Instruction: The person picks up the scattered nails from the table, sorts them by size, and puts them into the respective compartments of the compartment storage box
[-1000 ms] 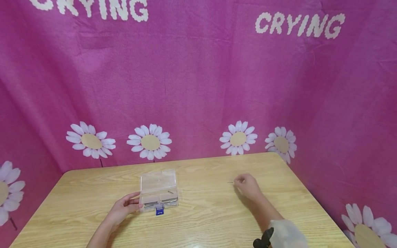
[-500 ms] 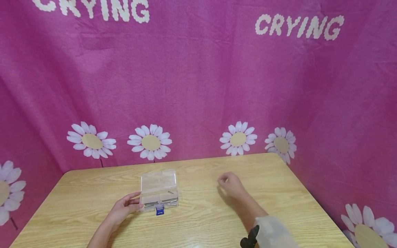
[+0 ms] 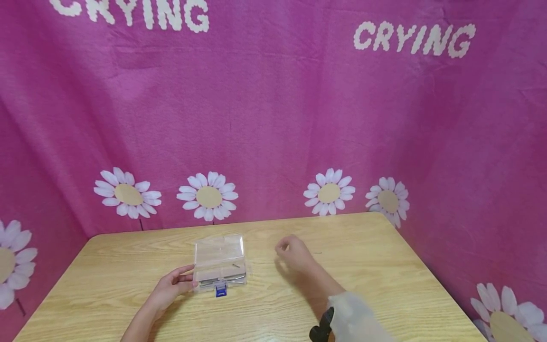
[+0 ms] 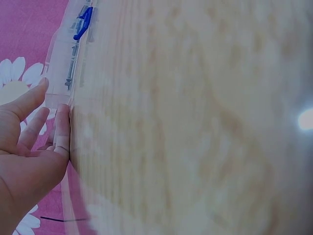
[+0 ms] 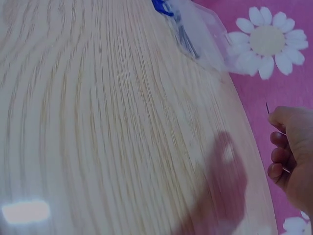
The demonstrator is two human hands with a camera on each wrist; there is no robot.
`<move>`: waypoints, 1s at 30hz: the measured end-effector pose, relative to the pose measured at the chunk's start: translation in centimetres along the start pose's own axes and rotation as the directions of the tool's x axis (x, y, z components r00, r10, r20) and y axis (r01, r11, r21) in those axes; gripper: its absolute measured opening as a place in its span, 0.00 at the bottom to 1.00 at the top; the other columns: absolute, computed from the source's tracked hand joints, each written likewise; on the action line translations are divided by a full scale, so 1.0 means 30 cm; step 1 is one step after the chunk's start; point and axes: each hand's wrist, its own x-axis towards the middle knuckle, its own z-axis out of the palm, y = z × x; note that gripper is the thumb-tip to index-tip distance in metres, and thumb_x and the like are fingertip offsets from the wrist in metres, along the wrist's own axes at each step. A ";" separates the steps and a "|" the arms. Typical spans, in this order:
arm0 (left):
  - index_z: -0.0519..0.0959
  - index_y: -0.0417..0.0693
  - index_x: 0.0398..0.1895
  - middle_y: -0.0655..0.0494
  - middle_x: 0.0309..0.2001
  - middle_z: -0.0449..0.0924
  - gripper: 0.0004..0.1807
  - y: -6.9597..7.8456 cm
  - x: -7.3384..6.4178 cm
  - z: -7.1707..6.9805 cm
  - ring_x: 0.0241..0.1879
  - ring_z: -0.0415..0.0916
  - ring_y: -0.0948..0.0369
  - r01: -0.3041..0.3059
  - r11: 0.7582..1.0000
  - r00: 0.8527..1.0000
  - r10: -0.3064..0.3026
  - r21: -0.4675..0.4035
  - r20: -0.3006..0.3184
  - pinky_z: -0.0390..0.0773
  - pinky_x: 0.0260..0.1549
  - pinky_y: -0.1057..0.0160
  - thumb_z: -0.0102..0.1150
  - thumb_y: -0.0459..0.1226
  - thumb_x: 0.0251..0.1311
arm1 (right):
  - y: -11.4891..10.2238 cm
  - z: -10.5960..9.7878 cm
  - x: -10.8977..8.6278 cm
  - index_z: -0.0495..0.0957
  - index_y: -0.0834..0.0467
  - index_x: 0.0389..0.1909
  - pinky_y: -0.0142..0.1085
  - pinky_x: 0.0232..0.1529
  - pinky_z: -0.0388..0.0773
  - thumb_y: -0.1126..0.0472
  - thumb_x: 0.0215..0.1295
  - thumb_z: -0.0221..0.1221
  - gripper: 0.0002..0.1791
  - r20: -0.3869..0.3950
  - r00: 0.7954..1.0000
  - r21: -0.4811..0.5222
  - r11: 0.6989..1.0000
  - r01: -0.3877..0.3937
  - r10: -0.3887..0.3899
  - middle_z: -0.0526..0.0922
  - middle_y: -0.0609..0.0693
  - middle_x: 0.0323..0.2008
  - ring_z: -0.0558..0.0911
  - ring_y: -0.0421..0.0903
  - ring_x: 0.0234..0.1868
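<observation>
A clear plastic box (image 3: 220,249) with its lid raised stands on the table, a blue latch (image 3: 221,290) at its front. Thin metal nails (image 4: 73,61) lie inside. My left hand (image 3: 168,287) rests at the box's left side, fingers loosely extended and fingertips right at its wall. To the right of the box, my right hand (image 3: 296,254) is over the table, other fingers curled. Between its thumb and forefinger it pinches a thin nail (image 5: 267,108), whose dark pointed end sticks out. Another thin nail (image 3: 318,252) lies on the table behind that hand.
The wooden table (image 3: 265,313) ends at a pink curtain (image 3: 273,118) printed with daisies and letters, which hangs along the back and both sides. A black strap piece (image 3: 322,327) sits at the right sleeve's cuff.
My right hand has moved left toward the box, uncovering the thin nail on the table to its right. The left hand and the box have stayed in place.
</observation>
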 end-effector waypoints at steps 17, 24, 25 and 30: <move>0.63 0.32 0.64 0.33 0.53 0.75 0.33 0.002 0.000 0.005 0.44 0.76 0.60 0.016 1.000 1.000 -0.016 0.015 -0.022 0.76 0.39 0.66 0.62 0.30 0.55 | -0.123 0.127 0.028 0.80 0.61 0.32 0.33 0.38 0.71 0.65 0.61 0.55 0.06 0.105 0.987 -0.045 0.991 0.126 -0.121 0.76 0.50 0.30 0.71 0.42 0.34; 0.62 0.31 0.64 0.32 0.53 0.74 0.33 -0.002 0.006 0.001 0.45 0.77 0.59 -0.001 1.000 1.000 0.001 0.026 -0.011 0.76 0.39 0.65 0.61 0.30 0.55 | -0.171 0.185 0.035 0.81 0.62 0.31 0.31 0.33 0.71 0.64 0.61 0.56 0.07 0.153 0.982 -0.040 0.992 0.122 -0.114 0.76 0.49 0.28 0.71 0.39 0.30; 0.62 0.31 0.64 0.32 0.53 0.74 0.33 -0.002 0.006 0.000 0.45 0.77 0.59 -0.008 1.000 1.000 0.008 0.023 -0.006 0.77 0.39 0.65 0.61 0.30 0.55 | -0.173 0.194 0.036 0.81 0.62 0.31 0.30 0.32 0.70 0.64 0.61 0.56 0.07 0.158 0.980 -0.040 0.991 0.128 -0.120 0.76 0.49 0.27 0.71 0.39 0.29; 0.61 0.29 0.64 0.31 0.53 0.74 0.33 -0.004 0.005 -0.001 0.42 0.77 0.63 -0.022 1.000 1.000 0.022 0.016 0.010 0.77 0.38 0.66 0.61 0.29 0.55 | -0.180 0.228 0.036 0.82 0.62 0.32 0.28 0.31 0.71 0.64 0.59 0.57 0.07 0.179 0.974 -0.077 0.985 0.154 -0.138 0.79 0.49 0.26 0.71 0.37 0.27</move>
